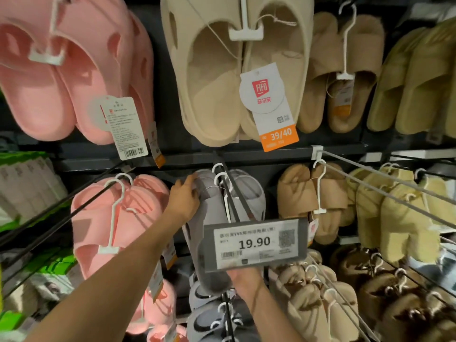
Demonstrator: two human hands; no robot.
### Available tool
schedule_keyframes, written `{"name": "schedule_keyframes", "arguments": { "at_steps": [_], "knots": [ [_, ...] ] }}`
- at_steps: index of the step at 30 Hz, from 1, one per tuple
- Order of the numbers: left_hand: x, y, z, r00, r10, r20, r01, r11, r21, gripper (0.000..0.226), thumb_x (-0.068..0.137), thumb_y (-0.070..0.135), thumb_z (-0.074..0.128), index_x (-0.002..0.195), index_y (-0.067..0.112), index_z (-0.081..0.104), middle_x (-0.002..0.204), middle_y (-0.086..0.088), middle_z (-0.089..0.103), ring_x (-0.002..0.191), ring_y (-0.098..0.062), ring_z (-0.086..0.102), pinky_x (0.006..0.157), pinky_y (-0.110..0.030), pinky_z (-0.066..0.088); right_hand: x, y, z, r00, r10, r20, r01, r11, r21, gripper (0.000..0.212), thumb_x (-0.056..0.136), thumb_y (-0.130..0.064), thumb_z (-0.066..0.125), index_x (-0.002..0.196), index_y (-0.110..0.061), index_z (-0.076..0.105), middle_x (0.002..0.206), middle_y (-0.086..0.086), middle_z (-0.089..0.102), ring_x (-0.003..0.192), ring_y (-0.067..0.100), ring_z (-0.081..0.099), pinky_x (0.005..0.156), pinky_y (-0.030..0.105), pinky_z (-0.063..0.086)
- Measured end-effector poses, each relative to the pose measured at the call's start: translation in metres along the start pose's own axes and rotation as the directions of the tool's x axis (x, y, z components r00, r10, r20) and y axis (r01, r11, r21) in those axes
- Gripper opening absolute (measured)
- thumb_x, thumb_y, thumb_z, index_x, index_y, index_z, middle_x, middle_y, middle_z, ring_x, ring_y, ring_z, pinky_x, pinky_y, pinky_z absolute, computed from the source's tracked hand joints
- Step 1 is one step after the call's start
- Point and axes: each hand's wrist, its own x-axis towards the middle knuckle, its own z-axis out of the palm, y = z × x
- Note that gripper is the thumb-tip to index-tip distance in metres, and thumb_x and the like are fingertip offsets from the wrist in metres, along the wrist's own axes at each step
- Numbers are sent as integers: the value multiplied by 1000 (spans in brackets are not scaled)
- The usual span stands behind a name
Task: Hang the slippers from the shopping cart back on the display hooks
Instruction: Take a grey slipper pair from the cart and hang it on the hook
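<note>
Two bare hands steady a pair of grey moulded foam slippers (212, 218) at a shop display wall, where the pair hangs toe-up and heel-down, its long axis close to vertical. The left hand (183, 197) curls round the upper left edge of the pair, just beside the white plastic hanger hook (219, 177) that tops it. The right hand (246, 280) comes up from below at the heel end; a black-framed price tag reading 19.90 (256, 244) covers its fingers, so whether they clasp the slippers or merely prop them cannot be told.

The hanger hook sits at the black metal display prong (228, 191), which runs out toward the camera to carry the price tag at its tip. The hook appears already looped over the prong, near the back wall. By this reading the left hand, nearer the hook, governs the seating, and any remaining push lies along the prong away from the viewer, the right hand only stilling the swing below.

Pink foam slippers (118, 218) hang left, tan plush slippers (308, 201) right.
</note>
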Motion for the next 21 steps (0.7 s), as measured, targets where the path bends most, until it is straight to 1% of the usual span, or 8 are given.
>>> {"name": "schedule_keyframes", "arguments": {
  "at_steps": [4, 6, 8, 11, 13, 16, 19, 21],
  "knots": [
    [-36, 24, -13, 999, 49, 22, -51, 992, 114, 51, 95, 13, 44, 144, 8, 29, 138, -26, 35, 125, -43, 35, 106, -43, 31, -7, -8, -8, 994, -20, -112, 4, 990, -144, 9, 96, -5, 47, 100, -11, 52, 85, 8, 60, 64, 19, 59, 45, 22, 51],
    [-69, 42, -17, 991, 73, 112, -87, 988, 125, 51, 97, 8, 41, 144, -1, 25, 144, -25, 31, 131, -40, 30, 109, -41, 25, -26, -24, -15, 985, -71, -156, 50, 990, -134, 10, 98, -9, 43, 92, -16, 48, 84, 5, 55, 66, 21, 54, 41, 21, 49],
    [-102, 49, -11, 974, 96, 206, -119, 988, 102, 51, 96, 4, 45, 143, -5, 26, 145, -24, 34, 133, -37, 33, 107, -39, 27, -51, -36, -28, 972, -186, -147, 148, 960, -237, 8, 99, -13, 42, 101, -20, 46, 90, 2, 55, 72, 16, 54, 45, 23, 52],
    [-129, 50, 15, 933, 256, 253, -287, 953, 93, 35, 94, 16, 46, 125, 2, 52, 125, -22, 56, 116, -37, 52, 93, -38, 45, -95, -46, -60, 831, -519, -202, 287, 710, -643, 31, 89, -13, 60, 117, -10, 49, 108, 18, 61, 83, 20, 58, 70, 37, 55],
    [-152, 63, 28, 880, 341, 331, -391, 915, 96, 29, 93, 20, 46, 114, 6, 60, 116, -19, 59, 110, -36, 55, 90, -39, 47, -136, -54, -76, 764, -631, -133, 241, 471, -849, 47, 83, -27, 64, 125, -13, 51, 114, 13, 63, 97, 21, 60, 85, 42, 52],
    [-199, 94, 45, 770, 458, 445, -554, 826, 108, 29, 95, 25, 43, 117, 13, 57, 120, -11, 54, 113, -31, 53, 90, -36, 45, -206, -63, -97, 712, -696, -92, 75, 206, -976, 50, 84, -26, 65, 130, -15, 49, 120, 8, 56, 110, 25, 54, 87, 32, 45],
    [-245, 128, 71, 649, 623, 437, -681, 732, -32, 29, 95, 23, 42, 117, 12, 57, 122, -6, 56, 113, -27, 53, 90, -36, 47, -281, -66, -128, 609, -778, -153, -142, 83, -986, 46, 85, -23, 62, 129, -11, 51, 127, 13, 52, 117, 33, 49, 93, 39, 44],
    [-281, 155, 82, 566, 687, 455, -713, 685, -149, 30, 94, 21, 45, 119, 11, 58, 124, -7, 56, 113, -29, 54, 92, -39, 47, -328, -67, -158, 550, -805, -224, -287, 70, -955, 51, 82, -24, 64, 129, -8, 52, 129, 16, 51, 119, 36, 47, 97, 40, 40]
  ]
}}
